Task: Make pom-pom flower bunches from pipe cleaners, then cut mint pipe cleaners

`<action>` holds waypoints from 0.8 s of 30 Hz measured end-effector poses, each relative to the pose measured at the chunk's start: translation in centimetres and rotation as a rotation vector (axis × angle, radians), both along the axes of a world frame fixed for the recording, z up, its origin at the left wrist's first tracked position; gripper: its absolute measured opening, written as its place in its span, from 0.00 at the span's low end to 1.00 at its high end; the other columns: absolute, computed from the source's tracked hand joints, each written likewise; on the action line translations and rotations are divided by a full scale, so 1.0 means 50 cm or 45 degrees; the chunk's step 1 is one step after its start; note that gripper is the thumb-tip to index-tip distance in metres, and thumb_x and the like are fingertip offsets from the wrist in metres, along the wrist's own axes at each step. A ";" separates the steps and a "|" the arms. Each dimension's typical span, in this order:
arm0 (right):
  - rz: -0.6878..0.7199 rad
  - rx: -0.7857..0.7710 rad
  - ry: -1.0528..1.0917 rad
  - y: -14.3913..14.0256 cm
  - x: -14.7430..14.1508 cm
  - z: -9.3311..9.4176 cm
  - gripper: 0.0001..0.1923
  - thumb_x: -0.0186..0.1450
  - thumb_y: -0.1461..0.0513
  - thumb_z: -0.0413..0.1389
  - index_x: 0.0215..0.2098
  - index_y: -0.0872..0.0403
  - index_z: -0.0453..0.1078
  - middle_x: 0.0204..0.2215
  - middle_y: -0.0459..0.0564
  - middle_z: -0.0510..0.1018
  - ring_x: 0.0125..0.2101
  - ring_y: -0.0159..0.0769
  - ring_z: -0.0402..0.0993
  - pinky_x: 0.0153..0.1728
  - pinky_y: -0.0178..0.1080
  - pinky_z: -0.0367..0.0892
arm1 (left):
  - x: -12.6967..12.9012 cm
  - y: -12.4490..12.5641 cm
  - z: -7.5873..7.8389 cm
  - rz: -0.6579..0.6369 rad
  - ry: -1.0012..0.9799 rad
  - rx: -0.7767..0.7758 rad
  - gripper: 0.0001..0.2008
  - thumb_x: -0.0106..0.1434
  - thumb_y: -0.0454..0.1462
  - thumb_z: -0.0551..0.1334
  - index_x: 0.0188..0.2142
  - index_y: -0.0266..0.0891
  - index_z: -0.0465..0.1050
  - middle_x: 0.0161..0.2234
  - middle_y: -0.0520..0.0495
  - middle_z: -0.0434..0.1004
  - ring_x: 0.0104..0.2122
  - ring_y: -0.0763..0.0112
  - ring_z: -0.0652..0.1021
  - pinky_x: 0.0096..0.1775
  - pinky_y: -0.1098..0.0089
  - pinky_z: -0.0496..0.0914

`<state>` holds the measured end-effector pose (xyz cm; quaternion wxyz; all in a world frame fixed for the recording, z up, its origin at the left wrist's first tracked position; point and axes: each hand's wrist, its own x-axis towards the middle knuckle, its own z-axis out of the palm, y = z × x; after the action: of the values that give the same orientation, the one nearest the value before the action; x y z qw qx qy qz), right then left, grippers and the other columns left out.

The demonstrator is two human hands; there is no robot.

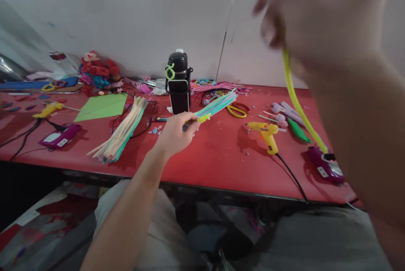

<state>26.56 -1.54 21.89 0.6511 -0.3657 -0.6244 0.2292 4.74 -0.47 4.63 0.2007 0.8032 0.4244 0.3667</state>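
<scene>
1. The left hand point(175, 132) sits just left of the frame's centre, low over the red table point(218, 153). Its fingers are curled and pressed together around the near end of a bundle of pipe cleaners point(215, 107).
2. That bundle, mostly pale green and blue with a yellow band near the grip, slants up and to the right from the hand toward the centre of the frame, tips raised off the table.
3. The right hand point(319, 14) fills the upper right of the frame, close to the camera and blurred. A yellow pipe cleaner point(295, 100) hangs down from it and curves toward the lower right. The fingers look bunched around its top end, though the blur hides how they close on it.
4. Just behind the left hand stands a black bottle point(179, 82) with a green ring on its side.
5. Left of centre lies a loose heap of pale pipe cleaners point(122, 132), and beyond it a green paper sheet point(103, 106).
6. Right of centre a yellow glue gun point(267, 134) rests on the table, its black cord running to the near edge. Yellow-handled scissors point(236, 111) lie just beyond it.
7. A purple device point(325, 163) sits at the lower right edge of the table, and another purple device point(60, 135) at the left.
8. A white cardboard wall point(142, 22) backs the table.
</scene>
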 end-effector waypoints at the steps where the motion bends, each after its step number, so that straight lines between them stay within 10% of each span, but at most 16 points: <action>1: -0.058 0.105 -0.279 -0.041 0.005 -0.032 0.09 0.62 0.69 0.60 0.25 0.52 0.74 0.21 0.38 0.73 0.18 0.21 0.67 0.16 0.28 0.57 | 0.004 -0.008 0.006 -0.043 -0.044 -0.012 0.06 0.67 0.38 0.61 0.39 0.40 0.76 0.37 0.46 0.82 0.36 0.66 0.79 0.40 0.67 0.71; 9: 0.156 -0.506 -0.155 -0.163 0.055 -0.279 0.14 0.63 0.49 0.64 0.32 0.50 0.76 0.24 0.47 0.79 0.19 0.31 0.71 0.19 0.37 0.66 | 0.086 -0.084 0.028 -0.409 -0.434 -0.413 0.11 0.69 0.43 0.59 0.34 0.39 0.71 0.29 0.51 0.70 0.28 0.73 0.71 0.32 0.71 0.68; 24: 0.280 -0.505 0.030 -0.145 0.107 -0.347 0.16 0.63 0.49 0.64 0.40 0.52 0.76 0.23 0.45 0.79 0.19 0.30 0.69 0.23 0.37 0.66 | 0.158 -0.081 -0.001 -0.554 -0.550 -0.780 0.13 0.67 0.45 0.60 0.33 0.39 0.73 0.26 0.51 0.69 0.27 0.72 0.70 0.30 0.70 0.66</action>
<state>31.90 -8.79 4.54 0.5447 -0.4135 -0.5957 0.4212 12.64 -4.54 4.59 0.5866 0.6822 0.2825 0.3328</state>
